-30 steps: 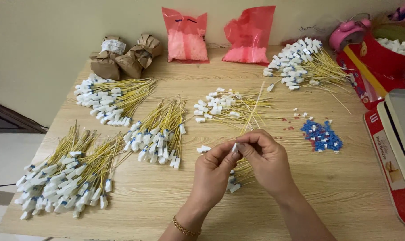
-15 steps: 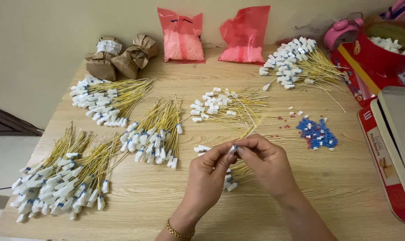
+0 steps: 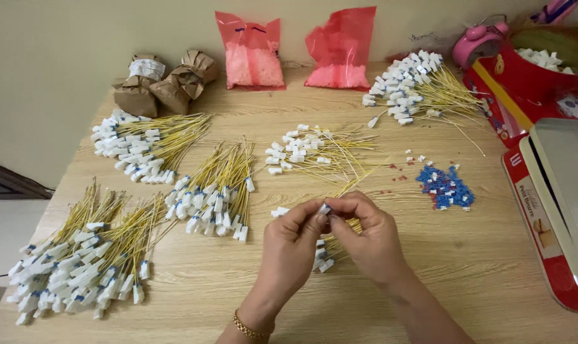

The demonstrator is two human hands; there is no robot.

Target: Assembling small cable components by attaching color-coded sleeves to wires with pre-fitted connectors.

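Note:
My left hand (image 3: pixel 292 245) and my right hand (image 3: pixel 368 239) meet over the middle of the wooden table (image 3: pixel 467 267). Their fingertips pinch one small white connector (image 3: pixel 325 208) on a yellow wire together. Under my hands lies a small bunch of yellow wires with white connectors (image 3: pixel 324 255), partly hidden. A pile of small blue pieces (image 3: pixel 445 188) lies to the right of my hands. A loose pile of wired connectors (image 3: pixel 308 151) sits just beyond them.
Bundles of yellow wires with white connectors lie at the left front (image 3: pixel 79 261), centre left (image 3: pixel 216 191), back left (image 3: pixel 142 143) and back right (image 3: pixel 410 86). Two red plastic bags (image 3: pixel 251 51), brown paper packets (image 3: pixel 165 86), a red box (image 3: pixel 531 73) and a grey tray (image 3: pixel 566 185) border the table.
The view has shifted slightly. My hands stay together at the table's middle, fingers working on the same small connector.

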